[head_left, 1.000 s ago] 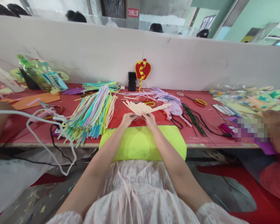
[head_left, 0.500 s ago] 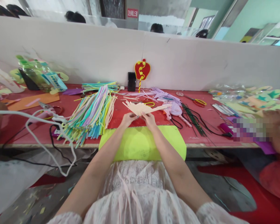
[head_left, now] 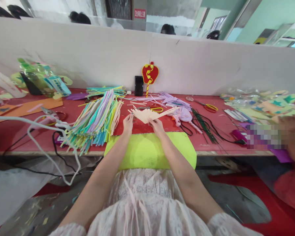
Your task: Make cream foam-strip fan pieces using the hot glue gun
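Note:
A cream piece of chenille stems (head_left: 144,115), packed side by side in a fan with loose ends sticking out, is held over a red sheet (head_left: 167,127). My right hand (head_left: 157,126) pinches its lower right edge between thumb and fingers. At its left side, my left hand (head_left: 128,124) has its fingertips closed on the end of one cream stem. Below both wrists a yellow-green mat (head_left: 149,150) hangs over the table edge. Behind the piece lie yellow-handled scissors (head_left: 156,109) and a few loose cream stems.
Left of my hands is a big pile of pastel chenille stems (head_left: 95,121). A red fan ornament (head_left: 150,73) and a phone (head_left: 139,86) stand against the white partition (head_left: 88,55). Purple stems (head_left: 174,100), a pink glue gun (head_left: 177,117) and black cords lie right. A neighbour's hand (head_left: 288,127) is far right.
My left hand has moved left and away from the bottom of the cream piece to a stem end at its left side. My right hand stays on the piece.

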Demonstrator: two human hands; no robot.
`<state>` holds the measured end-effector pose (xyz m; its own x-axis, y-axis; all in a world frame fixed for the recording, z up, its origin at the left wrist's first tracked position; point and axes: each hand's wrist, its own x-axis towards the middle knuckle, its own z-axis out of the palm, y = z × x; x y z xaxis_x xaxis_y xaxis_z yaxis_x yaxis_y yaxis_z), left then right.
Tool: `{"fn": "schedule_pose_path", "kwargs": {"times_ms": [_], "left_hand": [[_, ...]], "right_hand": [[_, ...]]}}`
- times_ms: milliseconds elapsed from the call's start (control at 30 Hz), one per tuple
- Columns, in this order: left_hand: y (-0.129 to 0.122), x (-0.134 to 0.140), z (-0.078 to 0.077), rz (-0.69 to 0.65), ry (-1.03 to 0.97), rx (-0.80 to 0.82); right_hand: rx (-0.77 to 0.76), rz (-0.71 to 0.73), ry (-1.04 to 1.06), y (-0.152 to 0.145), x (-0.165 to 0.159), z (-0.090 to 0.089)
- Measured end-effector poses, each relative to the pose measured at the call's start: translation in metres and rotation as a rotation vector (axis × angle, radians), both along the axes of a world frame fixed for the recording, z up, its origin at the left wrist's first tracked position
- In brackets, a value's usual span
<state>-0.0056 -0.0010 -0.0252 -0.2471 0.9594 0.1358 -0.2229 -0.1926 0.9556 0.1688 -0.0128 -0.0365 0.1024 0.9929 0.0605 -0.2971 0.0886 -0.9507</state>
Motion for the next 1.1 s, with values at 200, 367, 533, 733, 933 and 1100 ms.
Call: {"fn": "schedule_pose_path", "kwargs": {"times_ms": [200,367,533,733,933,1100], "left_hand": [[0.003,-0.002,-0.002,0.012,0.002,0.024],[0.005,-0.005,-0.003,0.069,0.019,0.019],[0.002,-0.004,0.004,0.045,0.034,0.017],[-0.001,-0.020,0.003,-0.144,0.075,-0.048],[-0.011,-0.033,-0.004,-0.205,0.227,-0.147],[-0.020,-0.027,-0.001,-0.137,0.390,-0.153]], "right_hand": [[0.000,0.011,-0.052,-0.004,0.001,0.003],[0.011,0.016,-0.046,-0.004,0.000,0.002],[0.024,-0.043,-0.038,-0.005,0.001,0.006],[-0.018,0.106,-0.179,-0.006,0.013,0.019],[0.062,-0.140,-0.724,0.005,0.060,0.035],[-0.140,-0.764,-1.317,0.007,0.126,0.038]]}}
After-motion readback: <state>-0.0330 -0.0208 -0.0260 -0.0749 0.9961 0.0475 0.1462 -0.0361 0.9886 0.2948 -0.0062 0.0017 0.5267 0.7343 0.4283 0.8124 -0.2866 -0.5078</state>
